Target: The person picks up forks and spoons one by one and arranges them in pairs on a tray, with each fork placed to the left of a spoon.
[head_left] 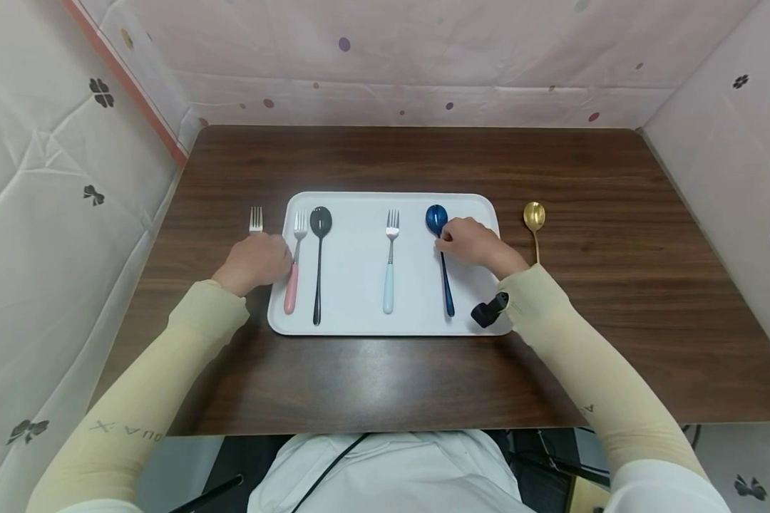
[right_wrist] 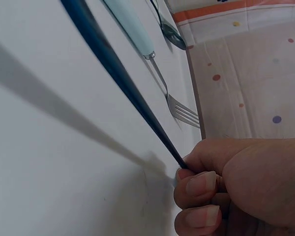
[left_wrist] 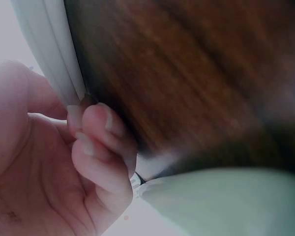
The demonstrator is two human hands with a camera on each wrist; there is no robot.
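My left hand (head_left: 254, 260) is at the left edge of the white tray (head_left: 353, 313); in the left wrist view its curled fingers (left_wrist: 105, 167) pinch the tray's rim. A fork (head_left: 256, 219) lies on the table just beyond that hand, its tines showing and the rest hidden from above; a pale green handle (left_wrist: 231, 201) shows below the fingers. My right hand (head_left: 478, 246) pinches the blue spoon (head_left: 447, 285) at its neck, over the tray's right part. The spoon's handle (right_wrist: 118, 73) slants over the tray, its shadow apart from it.
On the tray lie a pink-handled fork (head_left: 291, 285), a dark grey spoon (head_left: 319, 271) and a light-blue-handled fork (head_left: 388, 278). A gold spoon (head_left: 535, 217) lies on the wooden table (head_left: 629, 285), right of the tray. Patterned sheets (head_left: 385, 64) surround the table's back and sides.
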